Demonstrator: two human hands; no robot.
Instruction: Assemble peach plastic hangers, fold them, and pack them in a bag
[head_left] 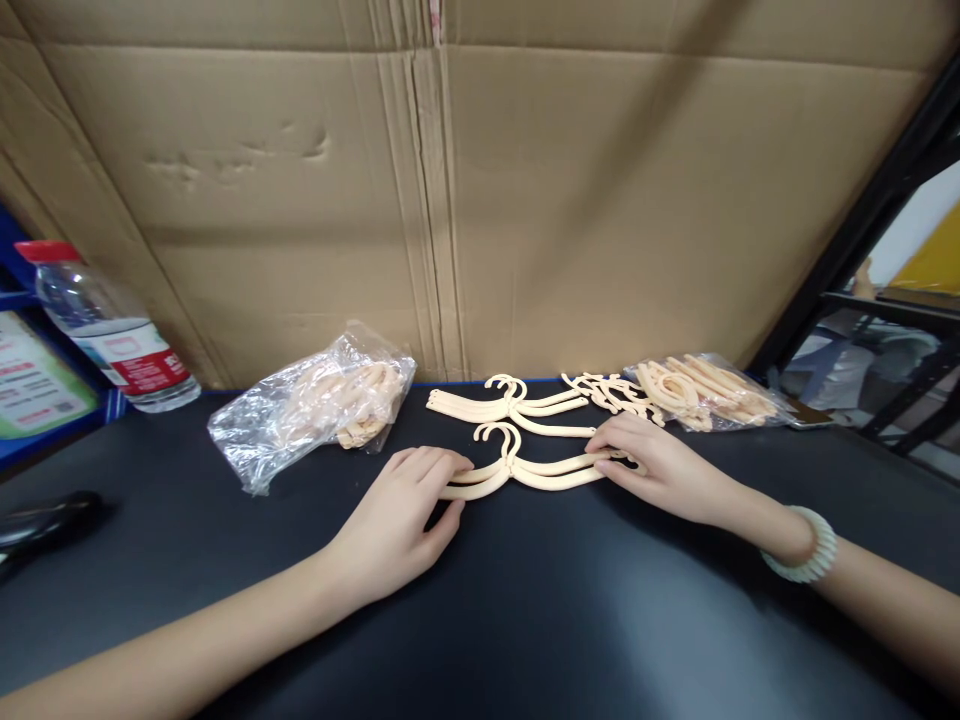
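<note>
Cream clothes hangers (pixel 559 482) lie in front of the cardboard sheet (pixel 600 200); we pinch opposite ends with left hand (pixel 397 515) and right hand (pixel 671 475), where light, even pressure should hold them aligned.

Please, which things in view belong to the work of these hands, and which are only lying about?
Likely in the work:
- front hangers, between left hand and right hand
- back hangers
- small loose parts
- two plastic bags with beige pieces

Probably just lying about:
- red-capped bottle
- black object, far left
</note>
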